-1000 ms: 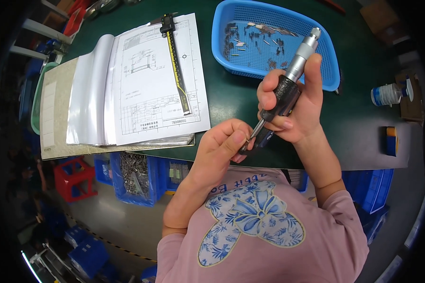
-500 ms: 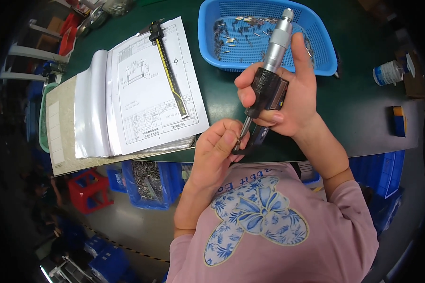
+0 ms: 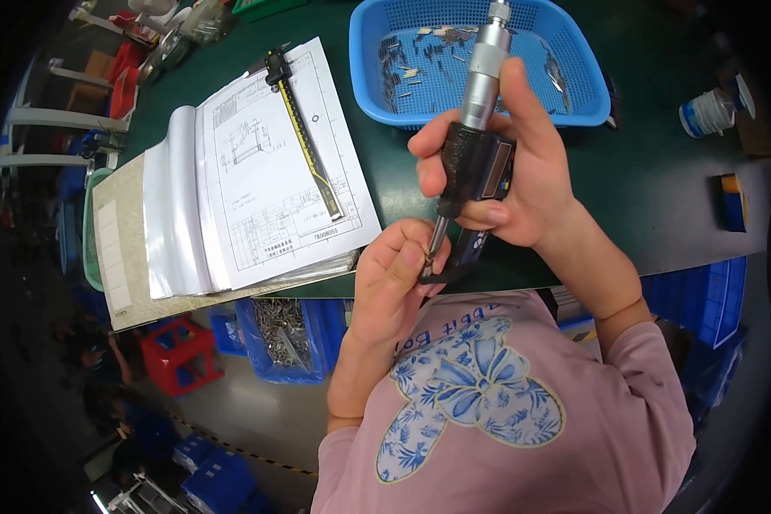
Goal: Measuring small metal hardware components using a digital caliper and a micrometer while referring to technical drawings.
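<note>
The person wears a pink long-sleeved top (image 3: 522, 428). Across its chest sits a large printed bow (image 3: 471, 398) in blue and white, patterned with small flowers and leaves, its loops spreading to either side of a central knot. Above the bow runs an arc of blue lettering. Left of the bow, the left sleeve is pushed up past the elbow, its edge bunched. Right of the bow, the right sleeve is drawn up to mid-forearm and ends in a plain hemmed cuff. Both hands, left hand (image 3: 394, 278) and right hand (image 3: 522, 184), are bare, without gloves, rings or a watch.
</note>
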